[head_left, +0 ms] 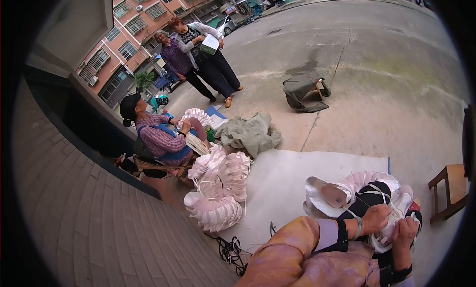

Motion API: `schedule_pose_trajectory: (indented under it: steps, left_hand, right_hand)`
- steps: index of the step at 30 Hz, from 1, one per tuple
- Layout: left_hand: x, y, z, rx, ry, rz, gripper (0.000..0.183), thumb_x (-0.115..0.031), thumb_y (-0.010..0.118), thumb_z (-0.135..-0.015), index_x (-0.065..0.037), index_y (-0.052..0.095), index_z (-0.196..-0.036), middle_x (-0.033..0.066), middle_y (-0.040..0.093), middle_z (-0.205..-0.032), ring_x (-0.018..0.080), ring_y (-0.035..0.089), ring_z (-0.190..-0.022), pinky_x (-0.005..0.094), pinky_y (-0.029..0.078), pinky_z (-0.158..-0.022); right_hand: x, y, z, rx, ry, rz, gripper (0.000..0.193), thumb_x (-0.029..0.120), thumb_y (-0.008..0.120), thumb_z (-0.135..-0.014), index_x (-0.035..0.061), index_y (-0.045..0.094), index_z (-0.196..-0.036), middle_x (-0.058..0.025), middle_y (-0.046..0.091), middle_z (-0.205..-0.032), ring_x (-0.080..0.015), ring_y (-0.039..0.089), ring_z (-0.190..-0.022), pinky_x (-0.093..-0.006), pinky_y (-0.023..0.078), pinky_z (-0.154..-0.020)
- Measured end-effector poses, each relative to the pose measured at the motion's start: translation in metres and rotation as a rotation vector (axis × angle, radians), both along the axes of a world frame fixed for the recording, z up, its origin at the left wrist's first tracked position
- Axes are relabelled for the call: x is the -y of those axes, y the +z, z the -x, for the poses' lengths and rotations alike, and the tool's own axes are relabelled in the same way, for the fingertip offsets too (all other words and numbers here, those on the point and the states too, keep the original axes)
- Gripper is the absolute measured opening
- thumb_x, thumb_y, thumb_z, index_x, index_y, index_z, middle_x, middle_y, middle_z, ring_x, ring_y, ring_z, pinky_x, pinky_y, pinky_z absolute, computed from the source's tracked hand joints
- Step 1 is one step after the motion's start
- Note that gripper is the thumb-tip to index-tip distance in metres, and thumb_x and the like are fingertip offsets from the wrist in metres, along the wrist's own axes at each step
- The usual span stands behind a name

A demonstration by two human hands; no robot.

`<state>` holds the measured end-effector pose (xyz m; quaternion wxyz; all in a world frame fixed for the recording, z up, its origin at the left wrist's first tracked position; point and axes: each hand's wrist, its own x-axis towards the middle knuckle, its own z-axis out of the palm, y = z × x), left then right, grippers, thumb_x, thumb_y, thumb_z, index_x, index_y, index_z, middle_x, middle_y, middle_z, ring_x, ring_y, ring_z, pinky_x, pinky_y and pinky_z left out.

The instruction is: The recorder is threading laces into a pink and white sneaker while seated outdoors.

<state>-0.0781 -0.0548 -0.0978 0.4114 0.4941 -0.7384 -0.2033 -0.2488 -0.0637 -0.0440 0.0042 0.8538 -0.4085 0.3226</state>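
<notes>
At the lower right, both my hands work close together over a white shoe-like piece [384, 235] in my lap. My left hand [375, 219], a bracelet at its wrist, is closed with its fingers curled at a white cord [395, 211]. Just right of it, my right hand [406, 232] is closed too, its fingers pinched at the pale material. Exactly what the fingertips hold is too small to make out. A row of overlapping pale pink-white pieces [364, 179] curves beyond my hands, beside a larger white curved piece [327, 194].
A white sheet [282, 183] covers the ground ahead. Bundled pale pieces [218, 188] and black cords [232, 252] lie left. A seated person [161, 136] handles similar pieces; two people stand behind. A wooden stool [448, 190] stands right, a cloth-draped one [302, 91] farther off.
</notes>
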Motion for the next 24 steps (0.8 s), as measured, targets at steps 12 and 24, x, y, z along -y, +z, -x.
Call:
schedule_pose_trajectory:
  steps: [12, 24]
  left_hand:
    - [-0.063, 0.279, -0.092, -0.047, 0.002, 0.719, 0.048, 0.010, 0.061, -0.073, 0.007, 0.046, -0.119, 0.0130, 0.057, -0.071, 0.0231, 0.050, -0.049, 0.0310, 0.040, -0.045]
    - [-0.076, 0.236, -0.056, -0.096, 0.031, 0.657, 0.027, -0.002, 0.060, -0.078, 0.008, 0.054, -0.103, 0.0128, 0.055, -0.068, 0.0224, 0.049, -0.049, 0.0341, 0.037, -0.044]
  right_hand:
    - [-0.082, -0.033, 0.196, 0.011, -0.532, -0.270, 0.020, 0.021, 0.058, -0.087, 0.0018, 0.061, -0.080, -0.0141, 0.058, -0.072, -0.0315, 0.053, -0.066, -0.0381, 0.044, -0.062]
    - [-0.087, -0.047, 0.177, 0.126, -0.542, -0.521, 0.023, 0.022, 0.058, -0.087, -0.0006, 0.062, -0.086, -0.0180, 0.061, -0.081, -0.0323, 0.057, -0.074, -0.0401, 0.045, -0.070]
